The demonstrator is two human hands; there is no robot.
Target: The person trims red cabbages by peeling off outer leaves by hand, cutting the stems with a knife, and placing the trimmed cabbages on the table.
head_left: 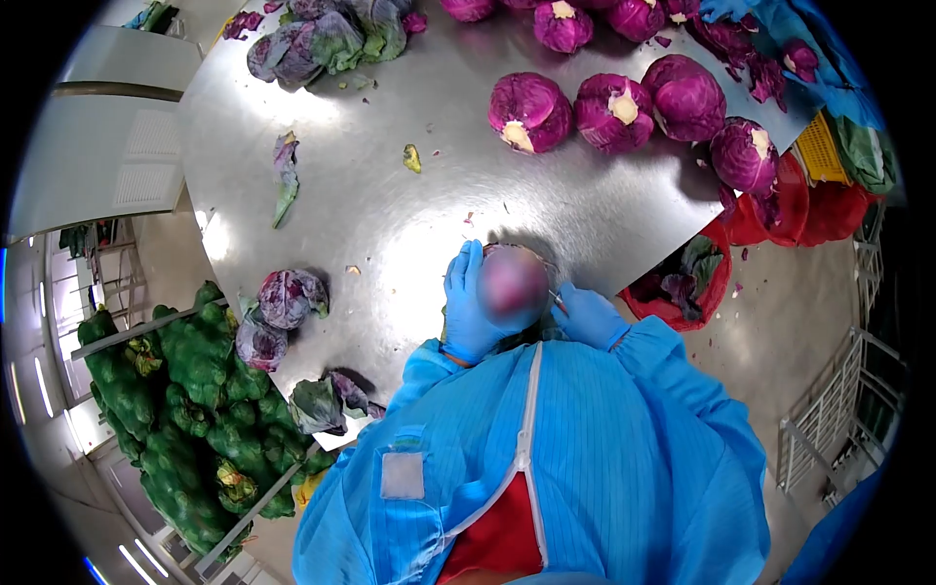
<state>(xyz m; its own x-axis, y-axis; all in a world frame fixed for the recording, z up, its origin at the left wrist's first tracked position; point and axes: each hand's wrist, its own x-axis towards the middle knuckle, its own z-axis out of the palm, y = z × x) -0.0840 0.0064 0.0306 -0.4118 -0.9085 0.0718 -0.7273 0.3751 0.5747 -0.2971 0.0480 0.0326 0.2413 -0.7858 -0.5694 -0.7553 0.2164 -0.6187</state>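
Note:
A purple cabbage (513, 283), blurred in the middle, sits at the near edge of the steel table (380, 214) in front of my body. My left hand (468, 310), in a blue glove, lies along its left side with the fingers stretched and pressed to it. On the other side my right hand (591, 317), also gloved, is closed around a small knife (557, 299). Only a short bit of the knife shows, close to the cabbage's right side. Some outer leaf shows under and behind the cabbage.
Trimmed purple cabbages (612, 112) stand at the far right. Leafy cabbages (292, 297) and loose leaves (331, 402) lie at the left. Red bags (717, 283) with leaves are below the right edge. Green net sacks (205, 409) fill a rack on the left. A blue sleeve (843, 58) shows top right.

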